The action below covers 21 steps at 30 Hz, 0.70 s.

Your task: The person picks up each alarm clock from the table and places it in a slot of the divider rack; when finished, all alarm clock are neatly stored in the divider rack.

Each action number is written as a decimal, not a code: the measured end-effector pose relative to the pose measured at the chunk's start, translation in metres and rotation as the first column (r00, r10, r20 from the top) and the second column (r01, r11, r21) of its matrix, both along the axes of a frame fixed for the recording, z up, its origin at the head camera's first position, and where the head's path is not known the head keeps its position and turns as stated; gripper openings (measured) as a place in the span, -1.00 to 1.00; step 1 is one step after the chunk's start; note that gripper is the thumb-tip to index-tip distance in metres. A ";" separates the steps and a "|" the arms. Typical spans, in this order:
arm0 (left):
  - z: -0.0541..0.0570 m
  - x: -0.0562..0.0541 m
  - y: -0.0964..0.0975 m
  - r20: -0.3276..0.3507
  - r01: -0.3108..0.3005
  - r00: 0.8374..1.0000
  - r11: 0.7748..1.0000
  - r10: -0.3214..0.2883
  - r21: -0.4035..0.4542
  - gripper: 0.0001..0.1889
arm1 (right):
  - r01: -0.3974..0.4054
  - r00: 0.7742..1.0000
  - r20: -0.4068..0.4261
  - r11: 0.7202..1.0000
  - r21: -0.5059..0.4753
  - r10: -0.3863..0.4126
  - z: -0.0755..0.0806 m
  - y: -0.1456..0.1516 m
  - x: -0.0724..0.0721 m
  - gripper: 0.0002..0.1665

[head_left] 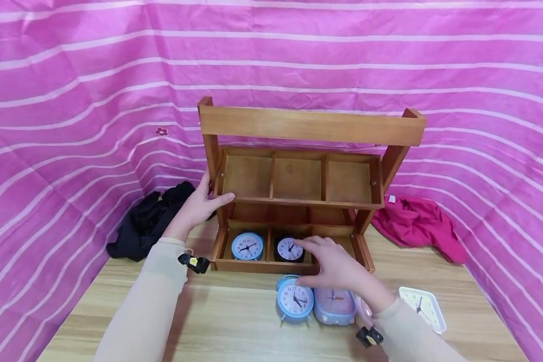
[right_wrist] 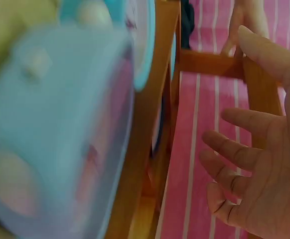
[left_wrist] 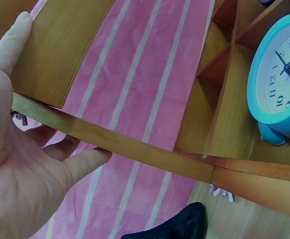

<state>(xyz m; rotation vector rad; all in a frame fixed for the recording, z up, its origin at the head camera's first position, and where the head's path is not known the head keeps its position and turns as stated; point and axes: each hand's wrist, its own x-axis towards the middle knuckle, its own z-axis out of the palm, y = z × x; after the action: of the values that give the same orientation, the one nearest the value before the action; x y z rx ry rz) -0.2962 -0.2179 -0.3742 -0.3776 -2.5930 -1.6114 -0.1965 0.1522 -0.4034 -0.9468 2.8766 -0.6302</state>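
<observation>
A tiered wooden rack (head_left: 312,120) stands at the center. My left hand (head_left: 203,201) holds its left side, the thumb over the front of the upper tray and the fingers (left_wrist: 87,162) on the side board's other face. In the lower tray, a blue round alarm clock (head_left: 247,246) sits in the left compartment and a black one (head_left: 289,250) in the middle. My right hand (head_left: 332,264) is above the tray's front edge, fingers spread and holding nothing. Below it on the table are a light-blue alarm clock (head_left: 295,300) and a lavender-blue squarish clock (head_left: 335,306).
A pink clock (head_left: 364,309) is partly hidden by the right wrist. Farther right on the wooden table (head_left: 235,327) lies a white square clock (head_left: 423,307). Black cloth (head_left: 149,223) is left of the rack, magenta cloth (head_left: 418,226) right. A striped pink curtain (head_left: 271,55) hangs behind.
</observation>
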 end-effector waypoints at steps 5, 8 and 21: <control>-0.001 -0.001 -0.002 0.003 0.000 1.000 1.000 0.000 -0.004 0.09 | -0.012 1.000 -0.006 0.996 0.086 0.012 -0.017 -0.008 0.026 0.11; -0.001 0.000 -0.003 0.001 -0.004 1.000 1.000 0.004 -0.008 0.09 | 0.006 1.000 0.010 0.994 0.113 -0.007 -0.028 -0.013 0.033 0.22; 0.000 -0.001 -0.001 -0.009 0.006 1.000 1.000 -0.006 -0.001 0.08 | 0.046 0.999 0.003 0.995 0.083 -0.046 -0.052 -0.015 0.037 0.12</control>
<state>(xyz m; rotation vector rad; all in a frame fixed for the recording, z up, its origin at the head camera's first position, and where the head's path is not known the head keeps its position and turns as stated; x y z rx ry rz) -0.2971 -0.2187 -0.3746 -0.3926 -2.5887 -1.6069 -0.1590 0.1374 -0.4557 -0.8690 2.9026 -0.5104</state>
